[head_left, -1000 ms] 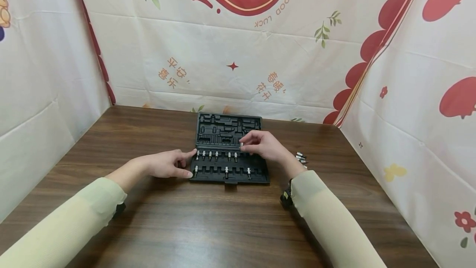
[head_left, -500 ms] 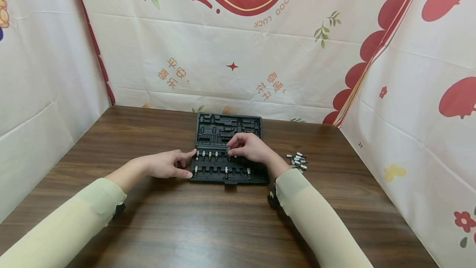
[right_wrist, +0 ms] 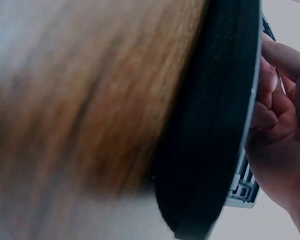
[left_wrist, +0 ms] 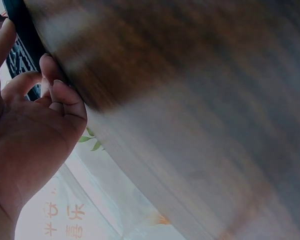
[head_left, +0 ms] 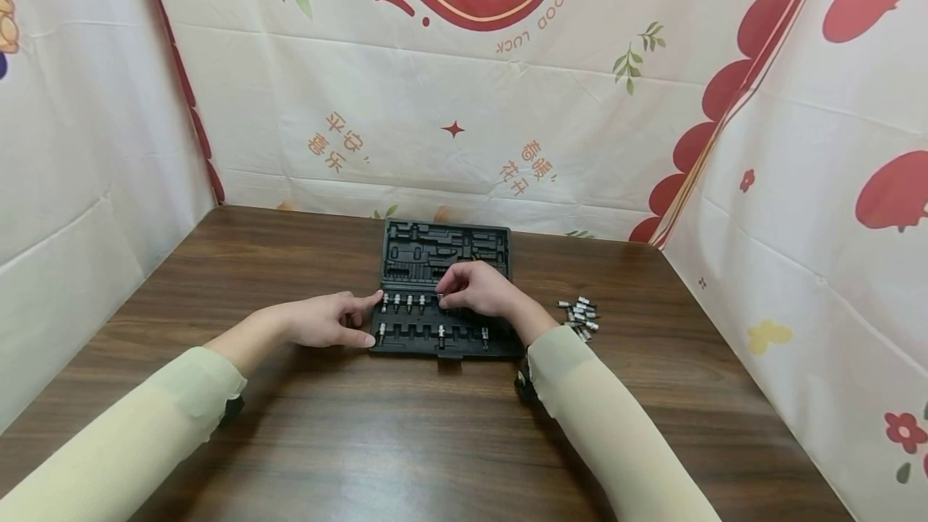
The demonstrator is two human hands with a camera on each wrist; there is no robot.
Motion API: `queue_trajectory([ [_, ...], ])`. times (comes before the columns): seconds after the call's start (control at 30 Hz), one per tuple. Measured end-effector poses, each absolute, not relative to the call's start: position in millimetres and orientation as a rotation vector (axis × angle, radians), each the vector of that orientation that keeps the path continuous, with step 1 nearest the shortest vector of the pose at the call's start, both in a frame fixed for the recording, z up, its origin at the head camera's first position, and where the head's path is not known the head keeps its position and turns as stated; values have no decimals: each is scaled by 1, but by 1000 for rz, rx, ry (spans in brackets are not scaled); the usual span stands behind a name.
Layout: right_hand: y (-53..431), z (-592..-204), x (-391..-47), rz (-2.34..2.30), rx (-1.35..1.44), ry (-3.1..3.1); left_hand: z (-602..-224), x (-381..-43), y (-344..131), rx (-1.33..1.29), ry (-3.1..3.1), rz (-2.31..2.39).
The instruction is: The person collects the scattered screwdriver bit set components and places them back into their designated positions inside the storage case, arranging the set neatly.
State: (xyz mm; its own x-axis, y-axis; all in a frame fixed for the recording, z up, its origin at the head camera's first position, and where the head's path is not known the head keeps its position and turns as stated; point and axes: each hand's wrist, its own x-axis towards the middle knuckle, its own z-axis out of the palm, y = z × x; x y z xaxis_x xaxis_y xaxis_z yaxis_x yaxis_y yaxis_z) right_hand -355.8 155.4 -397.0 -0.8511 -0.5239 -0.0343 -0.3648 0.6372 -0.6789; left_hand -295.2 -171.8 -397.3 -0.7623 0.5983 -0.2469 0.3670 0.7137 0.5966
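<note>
Head view: a small bit socket [head_left: 440,297], mostly hidden, is pinched between the right hand's [head_left: 480,290] thumb and fingertips at the back row of an open black case [head_left: 467,346].
Four seated sockets [head_left: 409,303] show left of it, three in the front row. The left hand [head_left: 319,321] touches the case's left edge, thumb and forefinger spread. Loose sockets [head_left: 582,313] lie rightward on the wooden table [head_left: 406,433].

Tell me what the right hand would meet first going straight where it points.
Probably the closest of the four silver bits just left of the right hand, in the far row of the black case; depth is unclear, so it might pass above.
</note>
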Motion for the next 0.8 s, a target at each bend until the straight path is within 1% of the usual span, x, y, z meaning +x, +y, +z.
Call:
queue_trajectory([
  [0.27,147,-396,-353,-993,-732,2642,-397,-295,-171,743,2496,729],
  [0.47,141,-397,-353,-933,-680,2687,-397,-295,-171,755,2496,734],
  [0.8,144,-399,-356,-885,-619,2677,-397,-295,-172,750,2496,733],
])
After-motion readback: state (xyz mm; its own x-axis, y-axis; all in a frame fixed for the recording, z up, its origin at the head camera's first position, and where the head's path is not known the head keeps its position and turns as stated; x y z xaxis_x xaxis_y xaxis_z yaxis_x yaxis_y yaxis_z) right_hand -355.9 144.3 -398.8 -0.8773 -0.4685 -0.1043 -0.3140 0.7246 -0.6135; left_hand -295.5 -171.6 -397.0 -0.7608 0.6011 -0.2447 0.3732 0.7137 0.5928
